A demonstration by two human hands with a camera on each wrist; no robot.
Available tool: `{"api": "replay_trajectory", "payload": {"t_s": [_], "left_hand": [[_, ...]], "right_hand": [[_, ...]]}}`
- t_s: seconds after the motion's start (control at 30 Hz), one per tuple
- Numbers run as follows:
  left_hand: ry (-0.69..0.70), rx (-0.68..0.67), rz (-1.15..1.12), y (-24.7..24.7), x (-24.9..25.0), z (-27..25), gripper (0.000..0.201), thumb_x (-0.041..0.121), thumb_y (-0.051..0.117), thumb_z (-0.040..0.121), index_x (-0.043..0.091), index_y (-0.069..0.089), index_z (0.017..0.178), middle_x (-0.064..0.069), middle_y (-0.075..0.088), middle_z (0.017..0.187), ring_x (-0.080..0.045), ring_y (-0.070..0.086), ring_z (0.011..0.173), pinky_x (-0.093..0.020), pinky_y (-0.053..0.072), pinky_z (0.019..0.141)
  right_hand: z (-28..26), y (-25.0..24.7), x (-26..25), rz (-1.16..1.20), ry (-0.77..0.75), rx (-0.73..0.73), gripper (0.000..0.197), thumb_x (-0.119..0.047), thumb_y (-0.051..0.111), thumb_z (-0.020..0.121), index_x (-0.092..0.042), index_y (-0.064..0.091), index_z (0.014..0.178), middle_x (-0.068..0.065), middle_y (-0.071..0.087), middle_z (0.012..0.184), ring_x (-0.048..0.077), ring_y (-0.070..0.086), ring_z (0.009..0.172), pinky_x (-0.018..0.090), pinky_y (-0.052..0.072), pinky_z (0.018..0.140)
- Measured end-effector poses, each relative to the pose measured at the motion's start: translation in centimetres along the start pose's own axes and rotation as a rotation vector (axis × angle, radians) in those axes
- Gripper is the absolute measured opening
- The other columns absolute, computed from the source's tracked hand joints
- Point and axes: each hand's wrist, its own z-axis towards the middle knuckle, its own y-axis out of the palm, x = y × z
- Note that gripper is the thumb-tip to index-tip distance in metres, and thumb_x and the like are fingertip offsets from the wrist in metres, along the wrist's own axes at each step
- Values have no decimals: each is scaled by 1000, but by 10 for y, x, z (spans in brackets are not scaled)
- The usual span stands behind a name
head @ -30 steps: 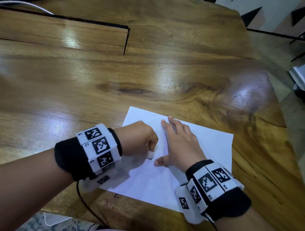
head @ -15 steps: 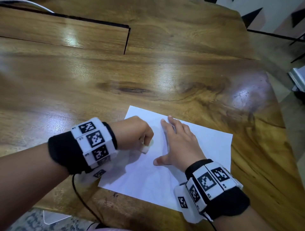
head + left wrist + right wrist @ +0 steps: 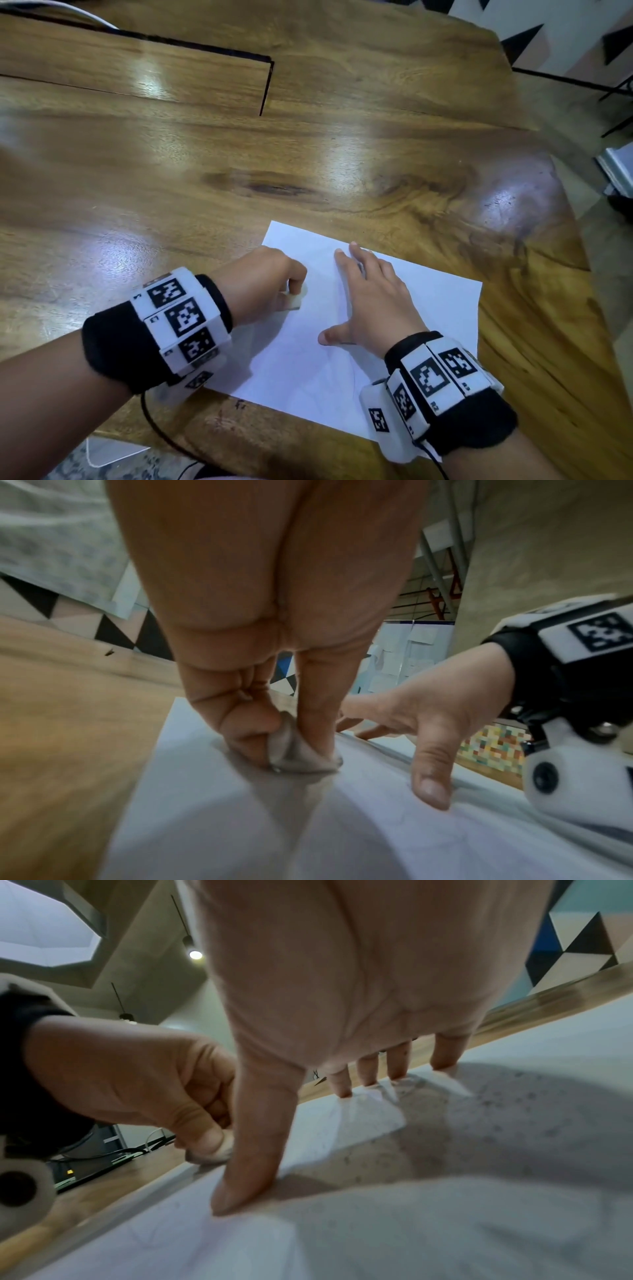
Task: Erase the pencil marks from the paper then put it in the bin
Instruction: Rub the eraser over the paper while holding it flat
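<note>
A white sheet of paper [image 3: 424, 308] lies on the wooden table [image 3: 205, 178] near its front right corner, with faint pencil lines on its lower half. My left hand [image 3: 263, 284] pinches a small whitish eraser [image 3: 291, 303] and presses it on the sheet's left part; the left wrist view shows the eraser [image 3: 301, 753] squeezed between thumb and finger. My right hand [image 3: 366, 301] lies flat with straight fingers spread on the paper's middle, holding it down. In the right wrist view its thumb [image 3: 253, 1164] and fingertips [image 3: 342, 1085] touch the sheet. No bin is in view.
The table's right edge [image 3: 589, 274] runs close beside the paper, with floor beyond. A dark slot [image 3: 265, 89] cuts the tabletop at the back. A black cable [image 3: 161, 428] hangs from my left wrist over the front edge. Eraser crumbs speckle the paper [image 3: 514, 1110].
My left hand has slid the eraser leftward and slightly up across the sheet. The right hand has stayed flat in place on the paper.
</note>
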Motion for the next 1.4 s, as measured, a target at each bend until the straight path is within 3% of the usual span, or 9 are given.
{"api": "replay_trajectory", "payload": {"t_s": [0.17,0.37,0.5,0.6,0.8,0.9,1.0,1.27,1.4], "left_hand": [[-79,17,-144,-1,-3,-8,9,27,68,75,22,63,81,12,52,54,-2,49,57,-24,37,59],[-191,111,-418,-27,-10,20,14,8,72,71,17,66,81,-7,70,69,-8,55,50,-28,49,66],[-170,116,-246,-24,-6,40,14,15,75,70,14,68,82,11,55,59,-10,52,58,-27,44,62],[-116,129,-195,-21,-5,36,8,16,72,73,14,65,75,5,58,63,-12,51,60,-21,38,55],[-5,-231,-86,-14,-4,10,13,17,73,73,22,62,67,5,60,64,-3,49,54,-11,37,51],[-65,-33,-108,-22,-1,27,6,11,70,74,14,68,79,9,53,56,-5,51,53,-14,43,57],[-91,138,-73,-26,4,39,11,11,65,76,8,67,87,3,53,64,-18,51,71,-26,44,70],[81,-125,46,-3,3,-6,4,19,63,78,16,62,76,4,52,67,-16,48,68,-19,31,53],[-25,24,9,-19,4,23,5,10,59,78,12,63,82,7,50,59,-18,52,66,-24,39,61]], "right_hand": [[1,0,-7,-75,1,2,112,-65,68,68,-44,-7,148,-5,-16,158,22,-6,143,40,8,115],[3,2,-9,-108,30,20,109,-70,65,68,-46,-5,148,-4,-12,158,23,0,142,41,13,112],[4,1,-10,-109,38,7,110,-69,66,68,-46,-6,148,-4,-13,159,23,-1,143,42,13,112],[3,1,-10,-118,40,1,110,-70,65,68,-46,-7,148,-5,-14,158,22,-2,143,41,13,113],[4,1,-10,-114,37,-2,110,-69,65,69,-45,-7,148,-4,-15,158,22,-3,143,41,12,113],[4,1,-10,-114,38,-3,109,-69,65,69,-45,-7,148,-4,-14,158,22,-3,143,40,11,113],[3,2,-10,-109,36,5,109,-69,65,69,-45,-6,148,-4,-14,158,22,-3,143,41,11,113],[4,4,-9,-112,28,17,110,-69,65,69,-45,-7,148,-3,-14,158,23,-2,144,41,11,113],[4,4,-9,-106,29,22,110,-70,65,69,-45,-7,148,-3,-14,158,23,-2,144,41,10,114]]}}
